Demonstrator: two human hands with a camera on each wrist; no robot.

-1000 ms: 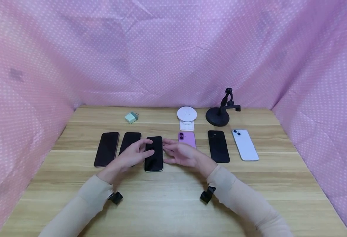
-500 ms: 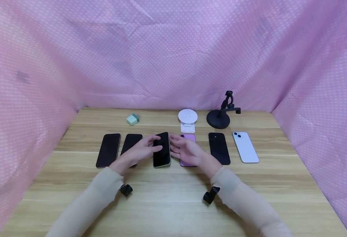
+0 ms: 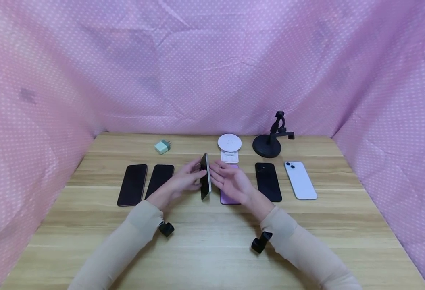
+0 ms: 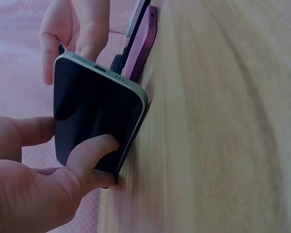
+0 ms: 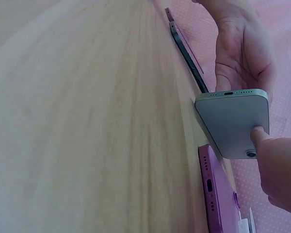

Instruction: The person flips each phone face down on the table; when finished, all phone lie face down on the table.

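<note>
A smartphone (image 3: 205,177) with a black screen and pale greenish back (image 5: 233,121) stands tilted on its long edge, just above or on the table. My left hand (image 3: 183,181) grips it, the thumb lying across the screen and other fingers at its edges in the left wrist view. Facing the phone's back, my right hand (image 3: 236,185) has fairly straight, spread fingers; in the right wrist view a fingertip touches the back near the camera. A purple phone (image 3: 230,198) lies partly hidden under my right hand.
Two dark phones (image 3: 132,185) (image 3: 160,179) lie left. A black phone (image 3: 268,182) and a white phone (image 3: 301,180) lie right. Behind are a green charger plug (image 3: 163,146), a white round stand (image 3: 229,143) and a black holder (image 3: 267,146). Pink dotted cloth (image 3: 212,80) surrounds the wooden table (image 3: 212,249).
My left hand has moved right with the smartphone, raising it from lying flat to nearly on edge, its screen turned left. My right hand has shifted slightly right, palm turned more upward.
</note>
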